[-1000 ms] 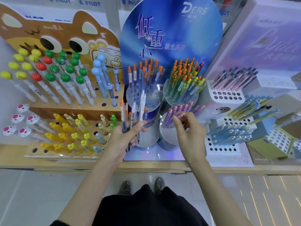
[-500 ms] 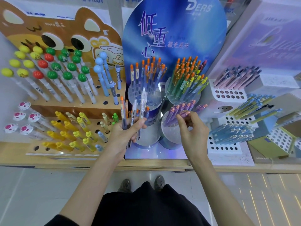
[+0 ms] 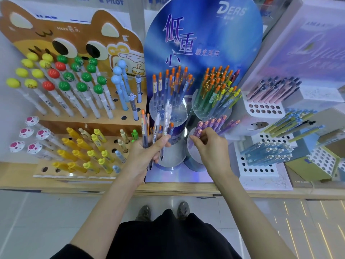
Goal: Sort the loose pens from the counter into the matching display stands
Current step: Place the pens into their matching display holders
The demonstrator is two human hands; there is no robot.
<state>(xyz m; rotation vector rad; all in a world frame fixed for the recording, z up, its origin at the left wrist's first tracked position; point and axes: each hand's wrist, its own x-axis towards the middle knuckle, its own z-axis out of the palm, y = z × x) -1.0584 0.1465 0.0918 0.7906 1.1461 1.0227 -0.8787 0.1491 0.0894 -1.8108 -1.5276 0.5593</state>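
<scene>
Head view, looking down. Shoes on pale tile, then the counter edge, both forearms stretched over it. Left hand grips a bundle of roughly half a dozen pens upright, thumb laid across the barrels, fingers wrapped behind. A fair share is thus unsorted, and the job looks mid-way at best. Bundle is mixed: two clear barrels stand tallest, a dark-blue barrel with an orange cap at its left, another orange cap at its right, tips poking out below the palm. It is held in front of the low left tier of the blue stand, not seated in any hole. Right hand is just beside it, fingers curled, tips in among the purple pens of the low right tier. Whether it pinches one or only nudges it I cannot tell, since the knuckles cover the contact. That tier holds a slanted cluster of purple barrels with peach caps. Beyond, the upper left tier carries orange-capped pens, a likely home for the bundle's orange ones, with open holes showing at its front. Upper right tier is packed with green pens. Clear barrels have no obvious match on this stand. Bear stand at left and white stand at right are well stocked, with some holes open.
</scene>
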